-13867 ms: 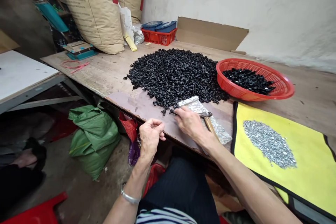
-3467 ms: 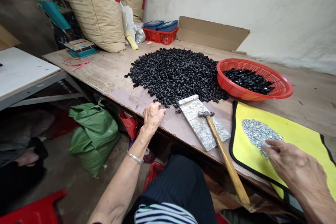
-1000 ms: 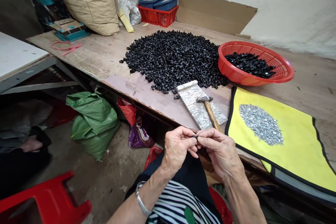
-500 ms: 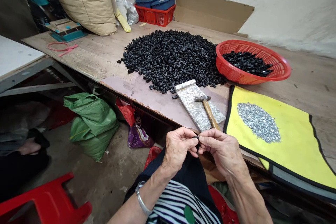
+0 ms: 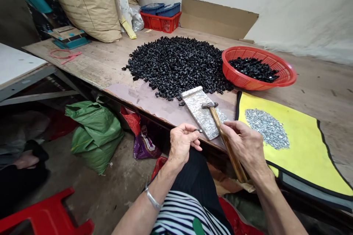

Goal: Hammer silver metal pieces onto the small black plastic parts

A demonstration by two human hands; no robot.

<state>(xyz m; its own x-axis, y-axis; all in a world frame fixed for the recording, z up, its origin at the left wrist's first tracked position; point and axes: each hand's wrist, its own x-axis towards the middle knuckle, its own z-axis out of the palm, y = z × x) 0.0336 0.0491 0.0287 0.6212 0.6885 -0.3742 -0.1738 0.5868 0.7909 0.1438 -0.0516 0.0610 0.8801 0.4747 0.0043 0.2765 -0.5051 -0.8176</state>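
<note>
L hand [image 5: 182, 143] pinches a small black clip [image 5: 198, 130] btwn thumb & index, grip closed on it, just off the worktop's [image 5: 82, 66] near edge. Clip's long axis lies about level, pointing right toward the R hand [image 5: 245, 143], w/ a pale tip at that end; too small to make out more.

R hand sits over the hammer [image 5: 216, 119], fingers curled. Handle runs under the hand, head up on the stone slab [image 5: 194, 108], butt end out past the edge. Can't tell if R grip is closed on the handle or just resting there.

Risks: clip is tiny, so a loose pinch could drop it past the edge to the floor [image 5: 124, 191], among the bags. Handle overhangs, so a knock on it could tip the hammer off. Any hammer swing this close to the L fingers could catch them. R hand is near the yellow mat [image 5: 300, 161]; a careless brush could scatter the silver bits [image 5: 266, 128]. Bumping the slab could also spread the black clip pile [image 5: 176, 66].
</note>
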